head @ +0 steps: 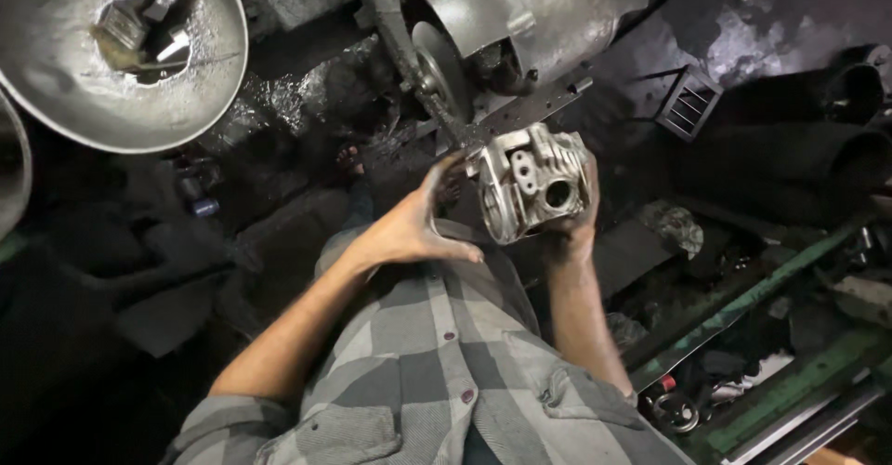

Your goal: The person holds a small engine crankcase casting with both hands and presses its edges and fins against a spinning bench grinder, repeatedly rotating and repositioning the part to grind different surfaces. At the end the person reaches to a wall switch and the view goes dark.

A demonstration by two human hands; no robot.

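The right hand (pixel 578 216) is wrapped around the far side of a silver-grey cast metal engine part with cooling fins and round bores (pixel 531 184), its fingers curled behind the casting and gripping it from below and the right. The left hand (pixel 420 223) is spread open, palm turned toward the casting, with its fingertips touching the part's left edge and the thumb stretched out toward the person's chest. The casting is held in the air in front of the person's grey and white checked shirt (pixel 437 372), resting on no surface, its bored face tilted up toward the camera.

Just beyond the held part stands a large grey metal machine housing with a round wheel set into its opening (pixel 483 28); a dark flat bar from that machine reaches down close to the casting's upper edge. To the upper left, well apart from the hands, sits a wide, shallow, round metal basin (pixel 121 56) with small tools lying in dark liquid at its middle. At the lower right runs a green-painted metal rail (pixel 743 307), with small round metal parts (pixel 676 411) beside it on the dark, oily floor.
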